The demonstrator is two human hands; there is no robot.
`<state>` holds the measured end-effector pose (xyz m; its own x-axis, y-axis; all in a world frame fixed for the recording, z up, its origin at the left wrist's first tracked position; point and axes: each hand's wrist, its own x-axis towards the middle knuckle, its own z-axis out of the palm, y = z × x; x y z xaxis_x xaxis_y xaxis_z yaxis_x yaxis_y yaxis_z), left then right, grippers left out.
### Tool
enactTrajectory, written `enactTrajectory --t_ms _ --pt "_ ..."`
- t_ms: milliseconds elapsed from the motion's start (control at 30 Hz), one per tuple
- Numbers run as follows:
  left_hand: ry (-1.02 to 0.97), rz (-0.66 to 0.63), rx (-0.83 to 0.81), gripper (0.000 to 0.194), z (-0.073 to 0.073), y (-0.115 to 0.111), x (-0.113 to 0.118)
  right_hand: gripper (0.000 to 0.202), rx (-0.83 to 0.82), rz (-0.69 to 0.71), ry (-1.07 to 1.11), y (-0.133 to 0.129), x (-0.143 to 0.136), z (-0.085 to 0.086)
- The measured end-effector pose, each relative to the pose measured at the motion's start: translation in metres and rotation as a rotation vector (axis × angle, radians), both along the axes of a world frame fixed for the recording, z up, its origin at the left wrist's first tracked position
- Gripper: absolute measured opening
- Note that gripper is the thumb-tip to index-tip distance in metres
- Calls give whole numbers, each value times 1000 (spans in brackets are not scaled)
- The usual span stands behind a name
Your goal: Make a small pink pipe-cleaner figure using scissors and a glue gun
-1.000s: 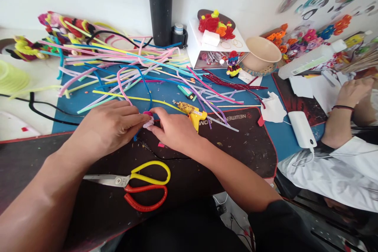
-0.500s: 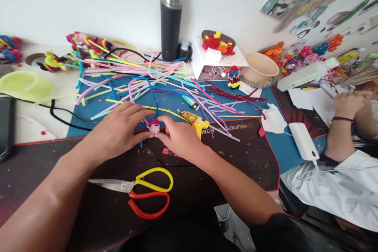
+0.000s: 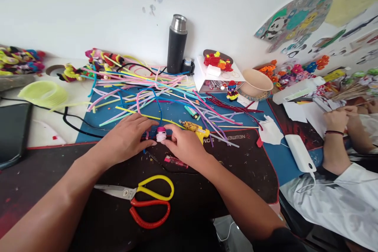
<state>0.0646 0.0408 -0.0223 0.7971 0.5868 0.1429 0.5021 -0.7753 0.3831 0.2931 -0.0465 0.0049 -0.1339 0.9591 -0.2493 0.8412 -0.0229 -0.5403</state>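
Between my two hands is a small coiled pipe-cleaner piece (image 3: 161, 136), magenta on top and pale pink below. My left hand (image 3: 128, 136) pinches it from the left with thumb and fingertips, and a pink and blue stem end shows by those fingers. From the right, thumb and bent fingers of my right hand (image 3: 187, 143) grip the same piece. A blue pipe cleaner (image 3: 159, 104) arcs up behind it. Scissors (image 3: 130, 193) with one yellow and one red handle lie spread nearer me. Just beyond my right hand lies a yellow glue gun (image 3: 196, 129).
Many loose pipe cleaners (image 3: 132, 82) spread behind my hands. A black thermos (image 3: 177, 43) and a tan bowl (image 3: 255, 82) stand toward the wall. A pink lighter-like item (image 3: 176, 161) lies on the dark mat (image 3: 236, 177). At right, a co-worker's hands (image 3: 336, 120) are near a white power bank (image 3: 299, 152).
The view has tilted up and shifted left, so things sit lower. The coiled piece has turned slightly and shows more of its pale side; both hands keep hold of it.
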Motion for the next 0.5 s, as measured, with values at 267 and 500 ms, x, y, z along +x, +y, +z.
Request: enactTrajectory --t_ms 267,500 --pt "-24 -7 -41 36 0 -6 10 47 -13 11 -29 1 3 -1" --pt "-51 8 -61 34 -8 -8 13 46 2 16 -42 0 5 -4"
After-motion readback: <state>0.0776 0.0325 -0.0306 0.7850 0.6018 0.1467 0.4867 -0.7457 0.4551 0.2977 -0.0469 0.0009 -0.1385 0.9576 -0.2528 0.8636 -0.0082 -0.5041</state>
